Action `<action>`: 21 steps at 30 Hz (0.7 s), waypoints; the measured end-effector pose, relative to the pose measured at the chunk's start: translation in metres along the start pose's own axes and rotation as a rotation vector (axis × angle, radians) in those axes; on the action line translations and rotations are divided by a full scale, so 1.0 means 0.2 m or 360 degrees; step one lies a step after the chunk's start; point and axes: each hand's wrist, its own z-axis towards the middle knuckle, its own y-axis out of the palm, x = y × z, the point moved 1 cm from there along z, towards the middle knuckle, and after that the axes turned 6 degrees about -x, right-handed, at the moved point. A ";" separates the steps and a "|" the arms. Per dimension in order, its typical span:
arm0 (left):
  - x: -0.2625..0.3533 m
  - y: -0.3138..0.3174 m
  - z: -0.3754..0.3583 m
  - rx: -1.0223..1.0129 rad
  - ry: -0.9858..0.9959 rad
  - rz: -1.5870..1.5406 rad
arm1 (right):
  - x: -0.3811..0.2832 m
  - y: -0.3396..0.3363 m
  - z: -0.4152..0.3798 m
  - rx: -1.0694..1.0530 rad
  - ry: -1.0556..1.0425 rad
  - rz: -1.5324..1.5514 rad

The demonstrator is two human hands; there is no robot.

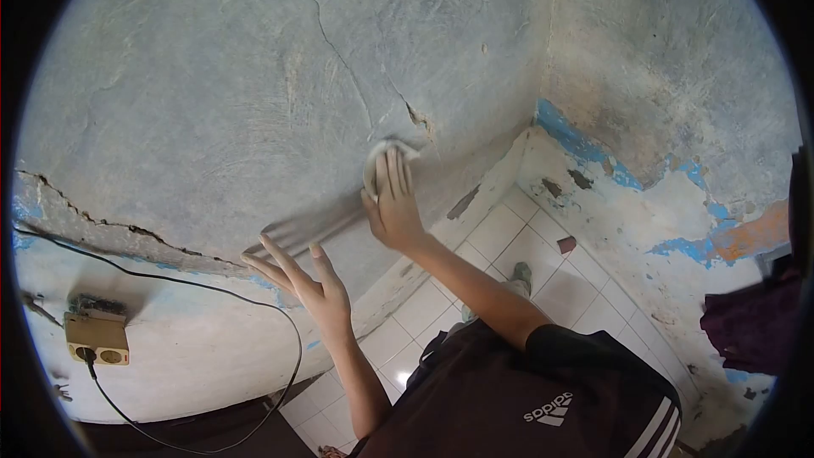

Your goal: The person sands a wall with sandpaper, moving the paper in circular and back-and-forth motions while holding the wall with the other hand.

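Observation:
My right hand (393, 203) presses a pale folded sheet (371, 171) flat against the grey plastered wall (220, 93), its fingers lying together over it. The sheet's edges stick out to the left of the fingers and above them. Just above it, a chipped spot (415, 115) and a thin crack (326, 38) mark the plaster. Lower and to the left, my left hand (315, 287) holds nothing, with its fingers spread and the tips right at the wall.
A socket box (97, 337) with a plugged-in black cable (297, 343) hangs at the lower left. Below runs a white tiled floor (543, 259) with a small dark red block (566, 244) on it. Purple cloth (746, 326) hangs at right, near peeling blue paint (577, 140).

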 end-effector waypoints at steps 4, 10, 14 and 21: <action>0.05 0.02 0.00 -0.0043 0.0023 -0.0043 | 0.05 0.03 0.01 0.0088 -0.0091 -0.0145; 0.09 0.12 0.02 -0.0080 0.0076 -0.0058 | 0.05 0.13 -0.32 -0.0296 -0.0023 -0.0002; 0.12 0.15 0.02 -0.0078 0.0014 -0.0105 | 0.03 -0.08 0.14 -0.0045 -0.0242 -0.0193; 0.19 0.23 0.03 -0.0034 0.0034 -0.0147 | -0.05 -0.30 0.42 0.0228 -0.0236 -0.0080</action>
